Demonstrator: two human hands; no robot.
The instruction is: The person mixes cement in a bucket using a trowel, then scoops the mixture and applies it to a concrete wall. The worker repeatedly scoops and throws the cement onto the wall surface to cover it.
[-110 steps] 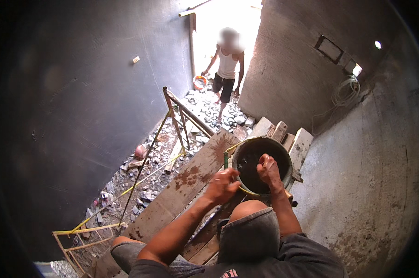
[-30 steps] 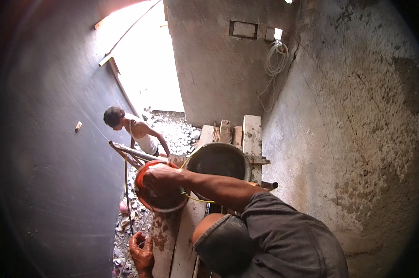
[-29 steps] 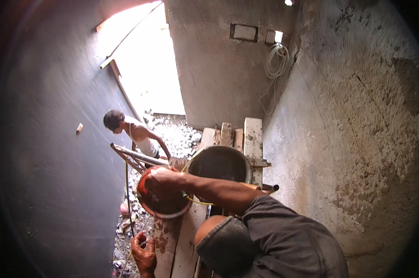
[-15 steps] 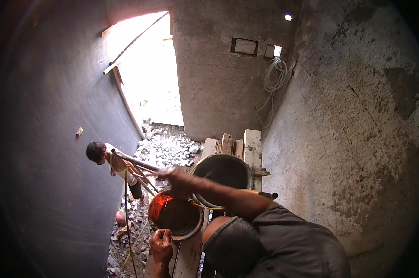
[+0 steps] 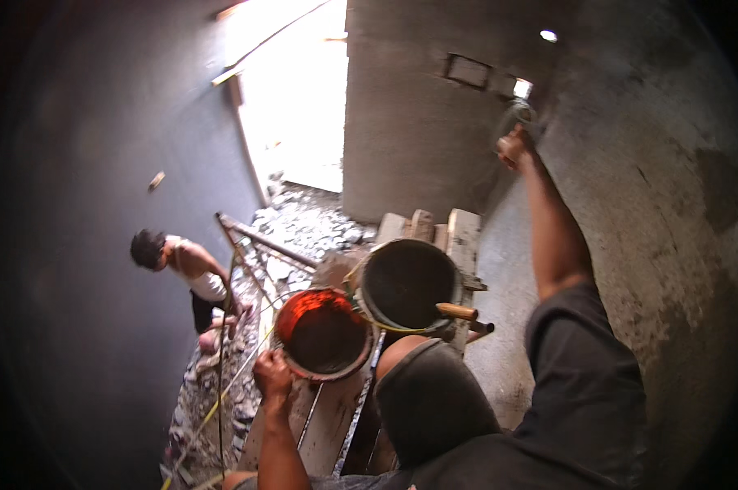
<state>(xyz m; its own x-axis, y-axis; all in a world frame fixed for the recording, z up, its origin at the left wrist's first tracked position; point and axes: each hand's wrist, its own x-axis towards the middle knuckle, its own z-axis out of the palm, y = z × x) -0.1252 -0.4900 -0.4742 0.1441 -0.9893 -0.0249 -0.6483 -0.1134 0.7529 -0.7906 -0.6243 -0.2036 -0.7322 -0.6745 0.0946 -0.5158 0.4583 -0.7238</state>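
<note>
My left hand (image 5: 273,374) is closed, its fist against the lower left rim of an orange bucket (image 5: 366,359); I cannot tell whether it grips the rim or something small. Grey, wet-looking stuff lies inside. My right arm is stretched up and away to the right. My right hand (image 5: 516,149) is closed, in line with the hose coil (image 5: 522,112) on the far wall; blur hides what it may hold. Beside the orange bucket stands a larger dark bucket (image 5: 371,310), a wooden handle (image 5: 457,311) lying across its right rim.
Both buckets stand on wooden planks (image 5: 330,425). Down left, a person in a white top (image 5: 210,282) bends over rubble (image 5: 242,392). Poles (image 5: 263,238) rise between us. A rough wall (image 5: 630,204) stands close on the right; a bright doorway (image 5: 304,106) opens ahead.
My right hand has swung from above the orange bucket up to the right. My left fist has come up against the bucket's rim. The other person bends lower. The whole view has shifted.
</note>
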